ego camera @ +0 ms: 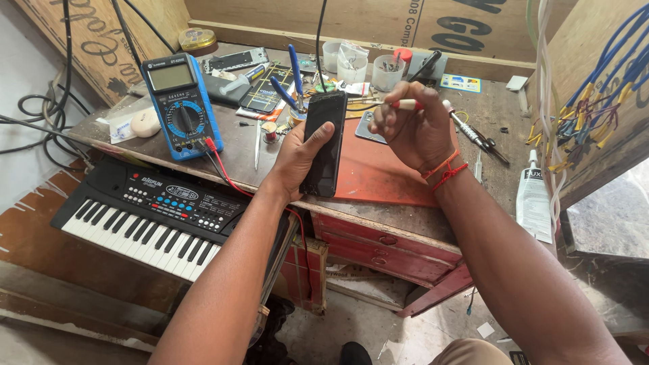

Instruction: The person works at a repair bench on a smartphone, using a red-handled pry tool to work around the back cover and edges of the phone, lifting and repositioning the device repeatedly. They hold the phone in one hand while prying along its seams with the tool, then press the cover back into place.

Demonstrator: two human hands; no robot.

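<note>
My left hand (295,161) grips a black smartphone (324,135), held upright on its lower end above the red part of the workbench (378,177), thumb across its dark screen. My right hand (409,128) is closed around a small tool with a white and red handle (405,105), its thin tip pointing left toward the phone's upper right edge. A red thread band circles my right wrist.
A blue multimeter (181,105) with red and black leads stands at the left. Below it rests a black electronic keyboard (152,216). Blue-handled pliers (292,84), plastic cups (353,67), a soldering iron (473,135), a glue tube (534,199) and coloured wires (595,101) crowd the bench.
</note>
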